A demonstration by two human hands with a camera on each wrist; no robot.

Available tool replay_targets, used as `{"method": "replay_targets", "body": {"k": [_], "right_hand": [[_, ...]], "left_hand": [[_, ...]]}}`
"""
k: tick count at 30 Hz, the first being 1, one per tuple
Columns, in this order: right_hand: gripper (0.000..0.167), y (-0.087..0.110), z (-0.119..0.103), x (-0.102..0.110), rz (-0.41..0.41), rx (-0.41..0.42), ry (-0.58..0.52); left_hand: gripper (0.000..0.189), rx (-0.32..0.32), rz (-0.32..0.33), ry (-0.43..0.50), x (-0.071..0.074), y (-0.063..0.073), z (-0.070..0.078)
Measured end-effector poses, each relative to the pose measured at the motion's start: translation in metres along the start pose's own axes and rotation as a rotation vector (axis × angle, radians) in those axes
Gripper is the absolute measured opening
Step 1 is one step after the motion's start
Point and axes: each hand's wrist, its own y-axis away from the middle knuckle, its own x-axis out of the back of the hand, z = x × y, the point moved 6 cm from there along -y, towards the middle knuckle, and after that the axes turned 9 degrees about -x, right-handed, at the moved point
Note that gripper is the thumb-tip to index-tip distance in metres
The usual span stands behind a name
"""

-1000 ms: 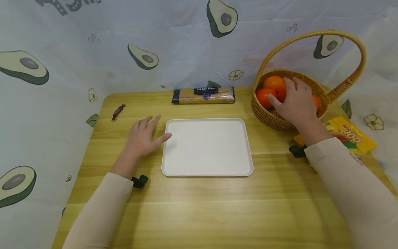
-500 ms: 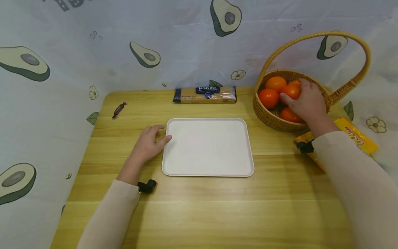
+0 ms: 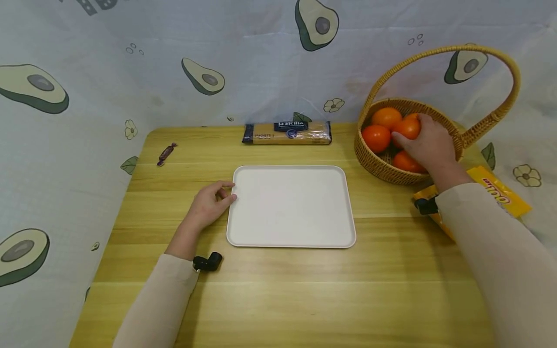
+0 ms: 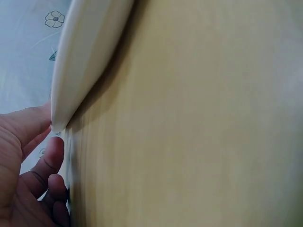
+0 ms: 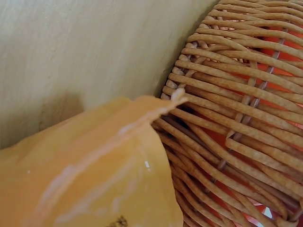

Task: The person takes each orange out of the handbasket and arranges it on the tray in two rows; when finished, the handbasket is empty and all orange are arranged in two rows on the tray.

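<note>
At the left side of the white tray (image 3: pixel 291 207), my left hand (image 3: pixel 209 205) pinches the rim between thumb and fingers. In the left wrist view, the tray edge (image 4: pixel 90 52) reaches the fingertips, and the other fingers curl below it. My right hand (image 3: pixel 431 145) is inside the wicker basket (image 3: pixel 383 169), its thumb and fingers around a red-orange tomato (image 3: pixel 407 129). Another tomato (image 3: pixel 376 138), an orange fruit (image 3: pixel 386 118) and one more red-orange piece (image 3: pixel 406 162) lie around it. The right wrist view shows only the basket's woven side (image 5: pixel 236 94) and a yellow packet, with the hand hidden.
A spaghetti pack (image 3: pixel 287 133) lies along the back edge behind the tray. One wrapped candy (image 3: pixel 167 154) is at the back left. Yellow packets (image 3: pixel 500 191) lie under the right forearm, against the basket. The basket's tall handle (image 3: pixel 448 47) arches above it.
My left hand has come down onto the tray's left rim, its fingers closing there. My right hand has shifted right and its fingers have closed around the tomato in the basket.
</note>
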Motion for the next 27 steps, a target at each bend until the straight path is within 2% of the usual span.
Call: {"method": "replay_targets", "body": {"k": [17, 27], "right_hand": [[0.089, 0.008, -0.005, 0.01, 0.029, 0.036, -0.082], [0.089, 0.024, -0.024, 0.02, 0.053, 0.044, -0.1]], "left_hand": [[0.04, 0.042, -0.003, 0.029, -0.003, 0.0, -0.006], [0.038, 0.072, 0.064, 0.068, -0.005, 0.004, -0.012]]}}
